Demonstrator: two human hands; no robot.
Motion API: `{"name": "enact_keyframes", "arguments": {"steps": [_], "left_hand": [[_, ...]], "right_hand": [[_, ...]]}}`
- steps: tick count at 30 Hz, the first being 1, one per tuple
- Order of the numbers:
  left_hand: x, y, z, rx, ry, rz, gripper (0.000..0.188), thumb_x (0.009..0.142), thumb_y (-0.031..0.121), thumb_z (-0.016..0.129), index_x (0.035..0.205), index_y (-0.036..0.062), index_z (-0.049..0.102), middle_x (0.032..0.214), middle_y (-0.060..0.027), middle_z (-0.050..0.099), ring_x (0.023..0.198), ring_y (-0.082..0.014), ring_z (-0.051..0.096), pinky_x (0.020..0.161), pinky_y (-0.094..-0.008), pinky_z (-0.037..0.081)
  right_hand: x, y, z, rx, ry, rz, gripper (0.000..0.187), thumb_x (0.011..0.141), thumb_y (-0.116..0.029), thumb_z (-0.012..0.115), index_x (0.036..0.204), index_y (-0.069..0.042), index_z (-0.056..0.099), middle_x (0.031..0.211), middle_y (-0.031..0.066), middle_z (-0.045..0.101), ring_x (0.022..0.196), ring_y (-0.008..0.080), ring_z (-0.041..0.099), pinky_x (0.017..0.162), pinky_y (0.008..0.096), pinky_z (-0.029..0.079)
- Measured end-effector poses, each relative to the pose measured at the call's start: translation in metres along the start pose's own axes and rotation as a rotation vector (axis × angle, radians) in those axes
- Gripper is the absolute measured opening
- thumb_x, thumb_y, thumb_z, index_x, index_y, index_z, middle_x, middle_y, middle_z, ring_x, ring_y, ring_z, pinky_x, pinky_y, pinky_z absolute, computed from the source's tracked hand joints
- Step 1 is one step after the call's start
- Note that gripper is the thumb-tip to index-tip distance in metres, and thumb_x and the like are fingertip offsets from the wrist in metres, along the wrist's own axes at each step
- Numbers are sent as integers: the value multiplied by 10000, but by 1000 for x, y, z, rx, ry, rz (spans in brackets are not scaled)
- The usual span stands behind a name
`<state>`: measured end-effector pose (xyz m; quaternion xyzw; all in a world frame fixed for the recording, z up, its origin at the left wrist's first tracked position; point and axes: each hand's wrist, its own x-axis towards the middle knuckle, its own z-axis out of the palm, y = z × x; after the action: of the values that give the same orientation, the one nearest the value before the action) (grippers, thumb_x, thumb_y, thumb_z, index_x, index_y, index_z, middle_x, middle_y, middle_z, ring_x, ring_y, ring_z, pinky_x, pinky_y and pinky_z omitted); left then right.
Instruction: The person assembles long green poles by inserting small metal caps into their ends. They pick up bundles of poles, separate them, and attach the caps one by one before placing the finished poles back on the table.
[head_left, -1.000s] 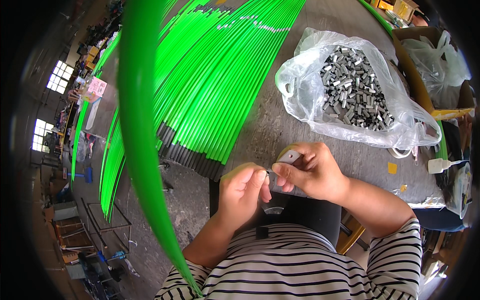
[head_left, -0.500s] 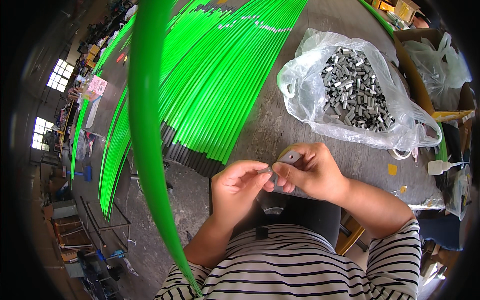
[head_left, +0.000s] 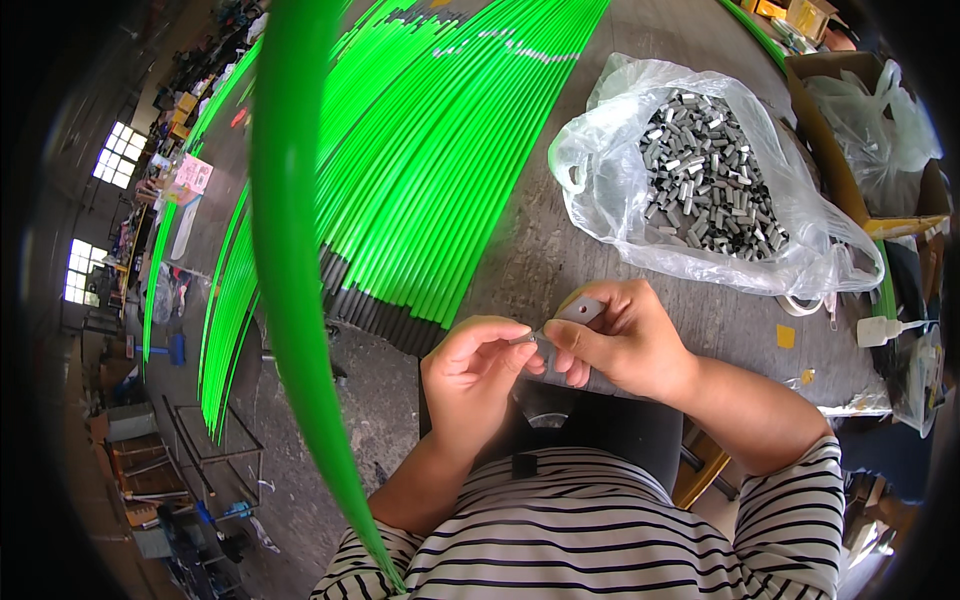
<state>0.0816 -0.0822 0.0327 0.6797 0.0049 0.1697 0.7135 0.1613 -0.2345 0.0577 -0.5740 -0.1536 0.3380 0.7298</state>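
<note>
Head view: our left hand (head_left: 478, 375) and right hand (head_left: 612, 338) pinch a small grey metal piece (head_left: 572, 315) together. Beyond our right hand sits a clear bag of metal sleeves (head_left: 705, 180); green rods (head_left: 440, 170) fan beyond our left.

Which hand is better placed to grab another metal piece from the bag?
Right, probably. The right hand sits nearer the clear bag of small metal pieces, on that side of the table. The left hand is farther, beside the green rods. Both pinch a small grey part.
</note>
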Motion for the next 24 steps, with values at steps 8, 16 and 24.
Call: {"name": "enact_keyframes", "arguments": {"steps": [8, 16, 24], "left_hand": [[-5, -5, 4, -36, 34, 45, 135, 803, -46, 600, 934, -23, 577, 837, -95, 598, 682, -154, 617, 621, -255, 518], [-6, -4, 5, -92, 19, -3, 122, 818, -33, 589, 938, -44, 571, 839, -113, 610, 677, -163, 620, 622, -263, 521], [-5, 1, 5, -22, 9, -4, 101, 826, -25, 581, 921, -59, 575, 825, -118, 608, 656, -160, 614, 602, -257, 510]], "right_hand": [[-3, -1, 3, -45, 26, -19, 133, 831, -59, 581, 738, 35, 571, 626, 62, 605, 512, 84, 563, 446, 202, 449], [-4, 1, 2, -60, 28, -70, 117, 839, -41, 570, 760, 45, 580, 642, 67, 610, 524, 87, 573, 453, 202, 461], [-4, 0, 3, -86, 26, -86, 120, 844, -47, 582, 761, 39, 577, 632, 62, 605, 518, 86, 567, 466, 204, 463]]}}
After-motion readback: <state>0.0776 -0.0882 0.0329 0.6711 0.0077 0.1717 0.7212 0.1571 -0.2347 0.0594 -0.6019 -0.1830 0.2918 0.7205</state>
